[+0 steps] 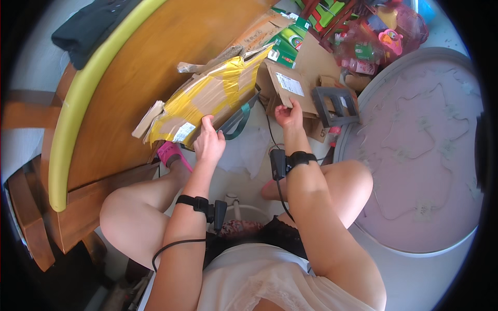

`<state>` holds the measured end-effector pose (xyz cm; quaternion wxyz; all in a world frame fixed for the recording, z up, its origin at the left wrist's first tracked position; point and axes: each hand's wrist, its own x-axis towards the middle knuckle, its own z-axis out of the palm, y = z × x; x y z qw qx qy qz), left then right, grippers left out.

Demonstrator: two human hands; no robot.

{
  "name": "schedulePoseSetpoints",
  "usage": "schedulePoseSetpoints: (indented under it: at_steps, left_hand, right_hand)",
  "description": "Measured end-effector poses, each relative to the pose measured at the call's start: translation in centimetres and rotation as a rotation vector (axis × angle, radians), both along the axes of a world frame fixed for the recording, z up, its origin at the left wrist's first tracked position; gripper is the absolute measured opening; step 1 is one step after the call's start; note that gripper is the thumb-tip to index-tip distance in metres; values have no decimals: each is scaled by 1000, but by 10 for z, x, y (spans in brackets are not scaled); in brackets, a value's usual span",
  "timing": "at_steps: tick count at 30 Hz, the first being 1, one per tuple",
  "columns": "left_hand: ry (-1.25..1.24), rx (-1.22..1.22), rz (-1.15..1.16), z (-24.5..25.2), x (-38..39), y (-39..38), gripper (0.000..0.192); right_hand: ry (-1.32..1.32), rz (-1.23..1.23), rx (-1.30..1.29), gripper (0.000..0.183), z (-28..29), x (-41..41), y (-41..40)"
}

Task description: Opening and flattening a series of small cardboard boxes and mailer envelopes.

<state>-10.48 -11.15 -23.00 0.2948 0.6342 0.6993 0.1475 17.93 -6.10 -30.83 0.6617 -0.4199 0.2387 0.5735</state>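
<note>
My left hand [209,140] rests at the lower right edge of a flattened cardboard box [210,97] covered in yellow tape, its thumb and forefinger apart; whether it grips the box is not clear. A white label lies near the hand. My right hand [288,113] pinches the lower edge of a smaller brown cardboard piece [281,79] with a white label. Just right of it stands a grey plastic frame [336,106]. Below the taped box, a green strap [242,123] curves beside my left hand.
A wooden panel [128,81] with a yellow-green edge guard [79,105] rises on the left. A round tabletop [424,155] stands right. Green printed cartons [290,41], a bag of plastic bottles [363,48] and a translucent plastic sheet [247,149] lie ahead. A black cable runs over the floor.
</note>
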Motion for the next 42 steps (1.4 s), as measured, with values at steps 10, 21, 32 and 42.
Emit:
schedulePoseSetpoints:
  at_steps: [10, 21, 32, 42]
  left_hand:
    - [-129, 265, 63, -1, -4, -5, 66]
    - [-45, 239, 17, 9, -14, -21, 79]
    - [15, 220, -34, 3, -10, -26, 86]
    - [-11, 418, -144, -18, -27, -32, 36]
  right_hand:
    - [-177, -28, 589, 37, 132, -56, -35]
    - [-572, 171, 579, 51, 153, -55, -99]
    - [-883, 616, 352, 27, 159, -42, -55]
    - [-1159, 1182, 468, 28, 131, -87, 35]
